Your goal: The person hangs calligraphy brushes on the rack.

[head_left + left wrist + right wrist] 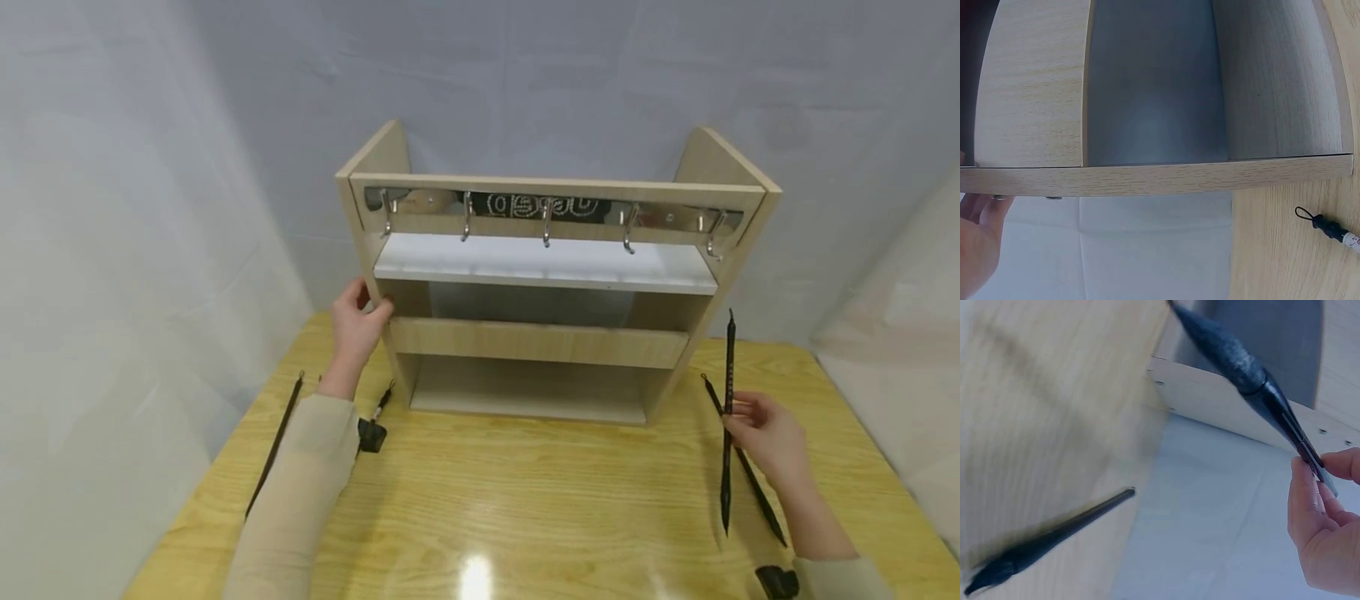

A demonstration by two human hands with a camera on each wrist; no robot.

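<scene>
One brush [727, 467], pinched by the right hand [770, 435], bears unreadable lettering [730, 379].

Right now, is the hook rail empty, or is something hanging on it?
Empty: nothing hangs from any of its five hooks; one brush is pinched in the right hand, apart from them.

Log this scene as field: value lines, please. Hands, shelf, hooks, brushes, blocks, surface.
left hand: grips left side panel of wooden shelf
right hand: pinches dark brush
shelf pose: upright on table
hooks: five, metal, nothing hanging
right-side brush: behind the held one in head view
left-side brushes: long one far left; another near shelf, partly hidden
black blocks: one near each sleeve
surface: wood-grain table
</scene>
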